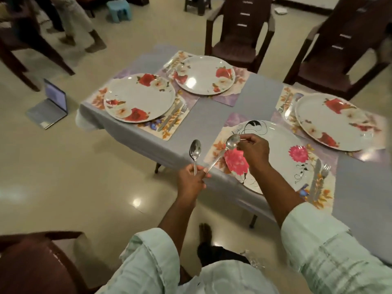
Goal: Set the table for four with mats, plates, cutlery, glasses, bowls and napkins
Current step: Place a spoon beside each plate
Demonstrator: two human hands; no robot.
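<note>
Left hand (192, 179) grips 2 spoons (195, 152); right hand (253, 148) fingers pinch one bowl.

The right hand (253, 150) hides part of the near plate (277, 149); far chairs (237, 28) are cropped.

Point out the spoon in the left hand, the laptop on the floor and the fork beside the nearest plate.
spoon (195, 149), head view, on its bowl, above the left hand.
laptop (56, 96), head view, on its open screen.
fork (324, 169), head view, on its tines, right of the nearest plate.
</note>
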